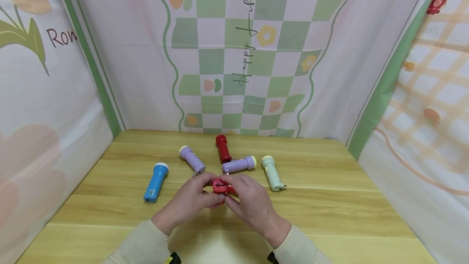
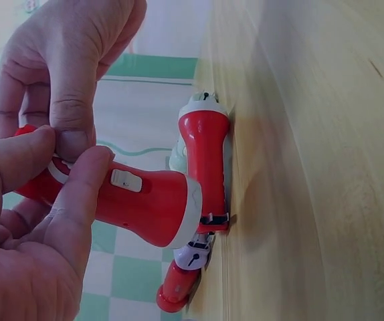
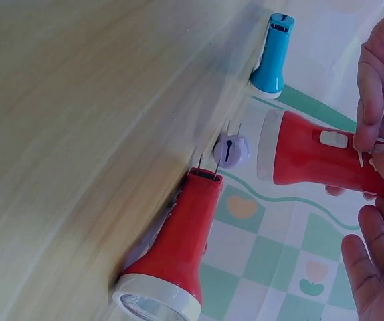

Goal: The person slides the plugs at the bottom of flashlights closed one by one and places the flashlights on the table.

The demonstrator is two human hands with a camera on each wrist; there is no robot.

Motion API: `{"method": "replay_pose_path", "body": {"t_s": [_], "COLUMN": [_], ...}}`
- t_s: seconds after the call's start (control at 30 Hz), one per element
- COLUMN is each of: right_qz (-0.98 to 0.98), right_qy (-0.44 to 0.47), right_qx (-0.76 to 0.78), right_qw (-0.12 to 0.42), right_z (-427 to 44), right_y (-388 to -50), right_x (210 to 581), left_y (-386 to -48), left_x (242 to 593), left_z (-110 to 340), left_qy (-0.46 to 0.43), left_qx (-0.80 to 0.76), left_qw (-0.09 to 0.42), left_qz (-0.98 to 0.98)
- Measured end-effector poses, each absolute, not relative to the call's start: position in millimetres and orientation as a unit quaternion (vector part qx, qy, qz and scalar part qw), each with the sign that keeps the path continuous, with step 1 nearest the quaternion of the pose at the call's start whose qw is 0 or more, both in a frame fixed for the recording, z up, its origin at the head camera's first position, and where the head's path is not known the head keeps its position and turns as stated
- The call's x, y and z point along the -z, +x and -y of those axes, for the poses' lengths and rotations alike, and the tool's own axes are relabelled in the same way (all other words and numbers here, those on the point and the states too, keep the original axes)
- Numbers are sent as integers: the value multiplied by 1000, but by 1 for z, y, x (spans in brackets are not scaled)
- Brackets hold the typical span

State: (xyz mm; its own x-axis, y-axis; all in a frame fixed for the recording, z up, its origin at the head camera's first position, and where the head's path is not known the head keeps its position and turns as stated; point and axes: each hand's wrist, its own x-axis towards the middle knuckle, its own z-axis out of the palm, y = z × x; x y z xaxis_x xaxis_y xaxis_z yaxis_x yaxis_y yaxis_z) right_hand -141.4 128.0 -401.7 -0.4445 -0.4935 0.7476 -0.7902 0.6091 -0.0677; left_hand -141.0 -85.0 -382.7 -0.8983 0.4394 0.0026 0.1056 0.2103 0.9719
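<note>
A red flashlight point(image 2: 142, 204) with a white rim and a white slide switch is held in the air just above the table. My left hand point(image 1: 190, 196) grips its body near the tail, fingers and thumb around it. With thumb and fingertips, my right hand point(image 1: 253, 203) pinches the same tail end, where a thin white part point(image 3: 372, 150) shows; fingers hide most of that part. In the head view the tail end point(image 1: 220, 186) faces the camera between both hands. Close by, a second red flashlight point(image 3: 192, 221) lies on the table, two metal prongs sticking out of its end.
On the wooden table point(image 1: 311, 223) lie a blue flashlight point(image 1: 156, 182) at left, a purple flashlight point(image 1: 192, 160), another purple flashlight point(image 1: 238, 164), a dark red flashlight point(image 1: 222, 148) at the back and a mint flashlight point(image 1: 272, 173) at right. Printed curtains point(image 1: 146, 72) surround it.
</note>
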Motion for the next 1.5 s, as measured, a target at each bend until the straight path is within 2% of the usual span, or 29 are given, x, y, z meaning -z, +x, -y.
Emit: {"method": "replay_pose_path", "body": {"t_s": [0.23,0.5,0.83,1.23,1.5], "right_qz": [817,805,811,833,841], "right_qy": [398,409,407,383,374], "right_qx": [-216,-213,-206,-191,-179], "right_qw": [356,374,366,351,347], "right_z": [-128,-127,-128,-133,-138], "right_y": [-141,-142,-143,-146,-149], "right_x": [401,403,404,406,406], "left_y": [-141,-141,-141,-141,-141], "left_x": [383,384,388,389,387], "left_z": [87,87,86,89,93], "left_qy": [171,169,134,94,105], "left_qx": [-578,-625,-622,-586,-581], "left_qw": [128,149,79,41,31], "left_qz": [-788,-748,-767,-804,-807]}}
